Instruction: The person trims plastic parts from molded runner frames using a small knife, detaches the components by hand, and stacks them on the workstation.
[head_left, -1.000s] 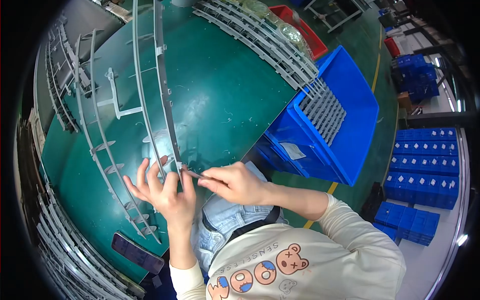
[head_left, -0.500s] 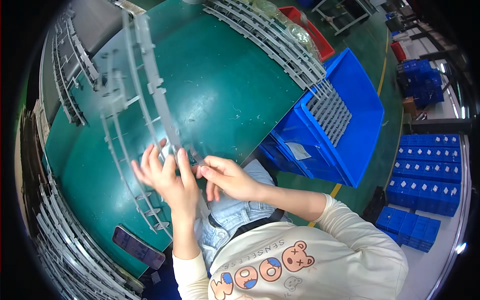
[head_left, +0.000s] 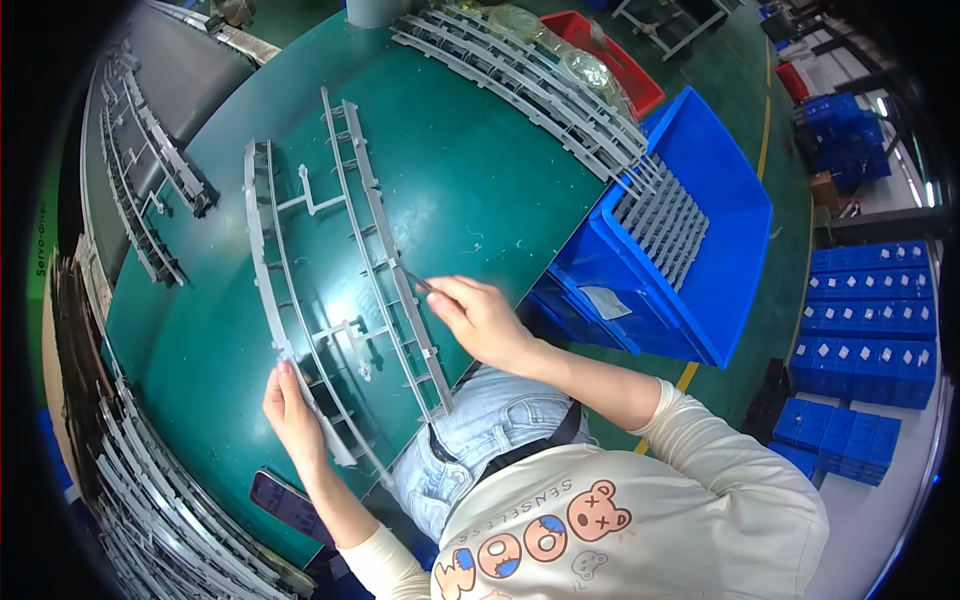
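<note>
A grey moulded plastic part lies on the green table point(head_left: 480, 190): a left curved rail point(head_left: 256, 225) and a right curved rail point(head_left: 383, 232), with thin branching runners point(head_left: 318, 207) between them. My left hand point(head_left: 289, 408) is closed on the outer edge of the left rail near its lower end. Beside the right rail, my right hand point(head_left: 482, 318) pinches a thin dark tool point(head_left: 418, 283), its tip at the rail's outer edge. Most of the tool is hidden in my fingers, so its kind cannot be made out.
More grey rails are stacked at the table's far edge point(head_left: 520, 90), on the left point(head_left: 150, 160) and at the lower left point(head_left: 170, 500). A blue bin point(head_left: 735, 230) holding grey parts stands to the right. A phone point(head_left: 288, 503) lies near the table's lower edge.
The grey part, raised and blurred before, now rests on the table. My left hand has moved down and left onto the left rail. My right hand has shifted right and up.
</note>
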